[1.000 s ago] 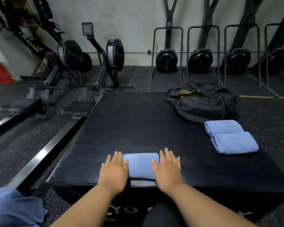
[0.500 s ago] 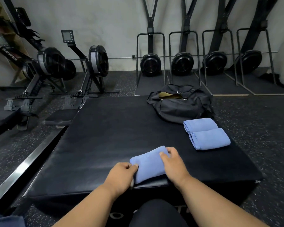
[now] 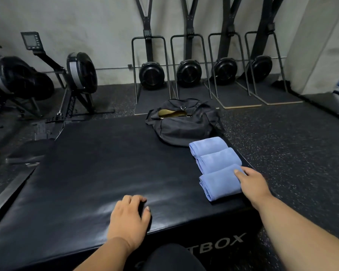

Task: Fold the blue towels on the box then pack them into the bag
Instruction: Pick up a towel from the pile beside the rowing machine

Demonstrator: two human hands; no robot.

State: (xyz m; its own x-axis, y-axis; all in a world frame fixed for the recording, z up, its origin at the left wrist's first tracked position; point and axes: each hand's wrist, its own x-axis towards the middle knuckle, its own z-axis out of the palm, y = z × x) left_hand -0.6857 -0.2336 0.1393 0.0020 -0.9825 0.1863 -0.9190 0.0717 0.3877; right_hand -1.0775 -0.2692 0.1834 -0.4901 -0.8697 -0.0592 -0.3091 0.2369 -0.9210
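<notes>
1. Blue towels, three of them, lie folded in a row on the right side of the black box (image 3: 86, 182). The far towel (image 3: 207, 146) and the middle towel (image 3: 217, 160) touch each other, and the near towel (image 3: 219, 182) sits right against the middle one.
2. The right hand (image 3: 252, 184) is on the near towel. Its thumb lies on top of the cloth, and the other fingers are hidden at the far edge, so I cannot tell if the grip is pinching or just pressing.
3. The left hand (image 3: 128, 218) rests on the box near the front edge. Its fingers are loosely bent and hold nothing.
4. So the folding looks done for these three towels. I cannot see any more towels waiting.
5. Packing has not started, as far as I can see. All three towels are out on the box.
6. The black bag (image 3: 184, 128) sits at the back of the box, just behind the far towel. Its top is open and shows a yellow lining. No blue towel shows inside it.
</notes>
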